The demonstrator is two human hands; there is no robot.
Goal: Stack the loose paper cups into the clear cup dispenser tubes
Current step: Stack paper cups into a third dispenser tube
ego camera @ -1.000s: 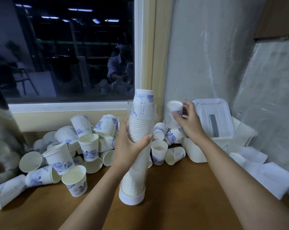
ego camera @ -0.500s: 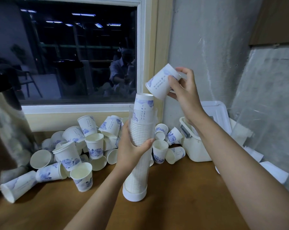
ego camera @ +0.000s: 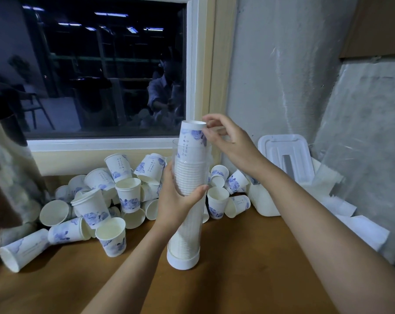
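Observation:
A clear dispenser tube point(ego camera: 187, 225) stands upright on the wooden table on a white base point(ego camera: 183, 260), filled with stacked cups. My left hand point(ego camera: 177, 198) grips the tube at mid-height. An upside-down white cup with a blue flower print point(ego camera: 192, 141) sticks out of the tube's top. My right hand point(ego camera: 228, 141) pinches that top cup at its right side and upper edge. A heap of loose paper cups point(ego camera: 105, 196) lies to the left of the tube, and a few more cups point(ego camera: 223, 196) sit behind it to the right.
A window point(ego camera: 101, 69) and its sill run behind the heap. A white plastic box point(ego camera: 263, 200) with its lid point(ego camera: 287, 159) leaning on the wall stands at the right, with white paper sheets point(ego camera: 359, 225) beside it. A dark jug point(ego camera: 3, 168) stands at far left.
My right hand picked a cup from behind the tube, lifted and turned it upside down, and now has it seated on top of the stack. My left hand kept its grip on the tube.

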